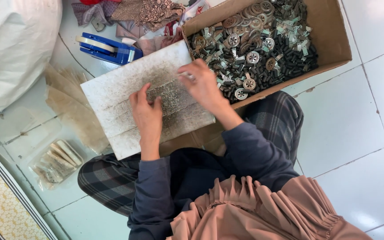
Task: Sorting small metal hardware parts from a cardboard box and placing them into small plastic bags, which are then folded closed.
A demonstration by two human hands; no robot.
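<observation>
A white grooved board (112, 89), speckled with dark grime, lies across my lap. My left hand (146, 114) rests on its middle with fingers apart, pressing on the dirty grooves and holding nothing. My right hand (203, 85) sits at the board's right edge, touching the rim of a cardboard box (330, 31). Its fingers are curled around a small pale metal part at the fingertips. The box holds several round metal wheels (252, 57), short black cylinders (294, 58) and small silvery clips, all mixed together.
I sit cross-legged on a white tiled floor (347, 120). A blue tape dispenser (107, 48) lies beyond the board, with fabric scraps (143, 11) behind it. A large white sack (14, 44) is at the far left. Clear plastic bags (58, 160) of pale strips lie by my left knee.
</observation>
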